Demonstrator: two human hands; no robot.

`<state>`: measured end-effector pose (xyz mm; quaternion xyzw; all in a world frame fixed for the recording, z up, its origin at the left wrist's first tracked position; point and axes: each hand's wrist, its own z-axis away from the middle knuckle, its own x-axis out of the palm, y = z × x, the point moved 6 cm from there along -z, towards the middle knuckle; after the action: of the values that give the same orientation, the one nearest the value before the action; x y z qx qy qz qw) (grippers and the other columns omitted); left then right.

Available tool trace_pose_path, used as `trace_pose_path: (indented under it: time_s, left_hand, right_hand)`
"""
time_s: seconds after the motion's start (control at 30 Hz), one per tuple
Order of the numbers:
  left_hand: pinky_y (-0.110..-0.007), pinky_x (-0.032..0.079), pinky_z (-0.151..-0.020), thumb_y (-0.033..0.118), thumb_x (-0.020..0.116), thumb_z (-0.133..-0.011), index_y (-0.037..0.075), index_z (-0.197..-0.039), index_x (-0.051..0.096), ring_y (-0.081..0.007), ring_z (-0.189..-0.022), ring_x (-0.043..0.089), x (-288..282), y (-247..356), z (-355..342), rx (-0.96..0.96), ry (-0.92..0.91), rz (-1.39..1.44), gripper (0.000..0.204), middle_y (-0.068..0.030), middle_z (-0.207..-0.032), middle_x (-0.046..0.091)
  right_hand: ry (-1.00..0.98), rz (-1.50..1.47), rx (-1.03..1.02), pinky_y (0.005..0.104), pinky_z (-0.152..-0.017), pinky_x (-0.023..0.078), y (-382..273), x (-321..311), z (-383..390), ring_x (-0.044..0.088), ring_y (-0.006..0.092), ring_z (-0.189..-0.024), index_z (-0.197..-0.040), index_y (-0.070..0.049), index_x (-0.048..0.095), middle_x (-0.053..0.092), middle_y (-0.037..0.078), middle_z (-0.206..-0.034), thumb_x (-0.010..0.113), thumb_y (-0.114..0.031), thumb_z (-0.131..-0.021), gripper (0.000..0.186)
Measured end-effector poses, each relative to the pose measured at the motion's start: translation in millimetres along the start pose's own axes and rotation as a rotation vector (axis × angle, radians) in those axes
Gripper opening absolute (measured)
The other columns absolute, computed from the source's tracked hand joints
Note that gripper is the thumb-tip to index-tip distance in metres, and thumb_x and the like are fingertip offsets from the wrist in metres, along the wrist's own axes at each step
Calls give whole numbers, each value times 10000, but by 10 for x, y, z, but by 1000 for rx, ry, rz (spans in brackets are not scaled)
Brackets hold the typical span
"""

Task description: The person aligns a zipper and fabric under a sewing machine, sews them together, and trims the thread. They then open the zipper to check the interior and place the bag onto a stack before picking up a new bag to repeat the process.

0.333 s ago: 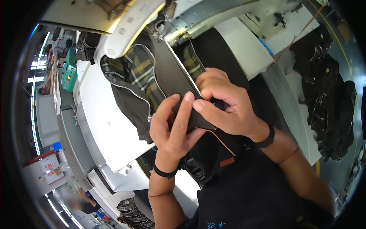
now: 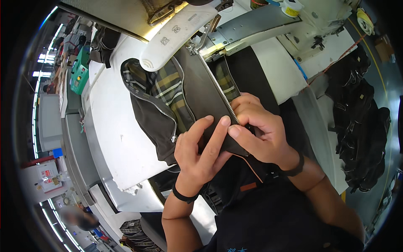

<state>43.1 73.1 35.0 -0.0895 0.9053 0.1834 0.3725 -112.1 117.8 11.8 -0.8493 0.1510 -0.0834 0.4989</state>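
A dark jacket (image 2: 197, 90) with green-and-white plaid lining (image 2: 167, 87) lies under the head of a sewing machine (image 2: 260, 31). A metal zipper (image 2: 216, 80) runs from the needle area toward my hands. My left hand (image 2: 201, 153) rests on the dark cloth left of this zipper, its fingers stretched out and apart, fingertips pressing down. My right hand (image 2: 264, 130) pinches the zipper edge, thumb on top and the other fingers curled beneath. To the left, another zipper edge ends in a metal pull (image 2: 174, 139).
The white table (image 2: 113, 138) extends left of the jacket. Dark garments (image 2: 357, 122) are heaped at the right. A green box-shaped device (image 2: 79, 72) stands far left. Folded plaid cloth (image 2: 138, 235) sits at the lower left, near another person (image 2: 86, 219).
The whole view has shifted, so machine, jacket and hands appear lower and farther right. Both hands keep the same places on the cloth.
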Motion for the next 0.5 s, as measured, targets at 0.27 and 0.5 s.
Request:
trace_pose_path:
  time_s: [0.27,0.5]
  left_hand:
    - [-299,415,-613,376,765,-847,122,-1332,710,-169,-730,538,-18,-31,-7,1,-39,50,551,-126,-1229,642]
    - [-298,411,-614,361,759,-850,122,-1331,712,-169,-733,526,23,-94,-77,-37,-73,72,540,-129,-1232,635]
  right_hand:
    - [-36,9,-32,417,-976,420,-69,-22,-64,602,261,-911,-823,-30,595,602,86,-846,722,-57,-868,137]
    - [-37,-25,22,379,-943,432,-7,-31,-126,602,241,-930,-833,-16,616,611,74,-851,703,-39,-893,108]
